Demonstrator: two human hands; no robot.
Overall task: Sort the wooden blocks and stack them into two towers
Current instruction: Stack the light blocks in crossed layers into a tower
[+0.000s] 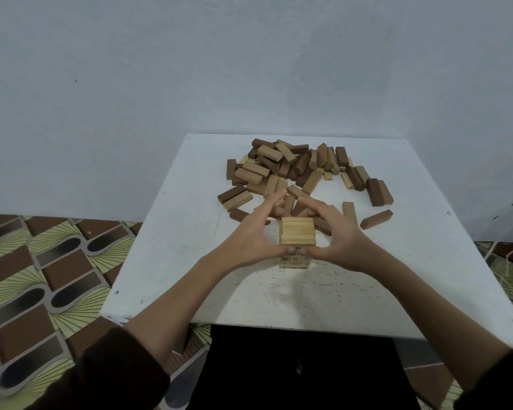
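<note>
Pale-wood tower (pixel 297 235) between hands — left hand (pixel 249 233), right hand (pixel 338 236), each grip curled round its sides.

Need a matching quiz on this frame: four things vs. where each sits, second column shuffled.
Things:
1. light-wood tower
2. block pile
3. lone brown block
4. patterned floor

Places:
A. far part of the white table
B. between the left hand and the right hand
C. beside the table, at left
D. flat on the table, right of the right hand

Pairs: 1-B, 2-A, 3-D, 4-C
</note>
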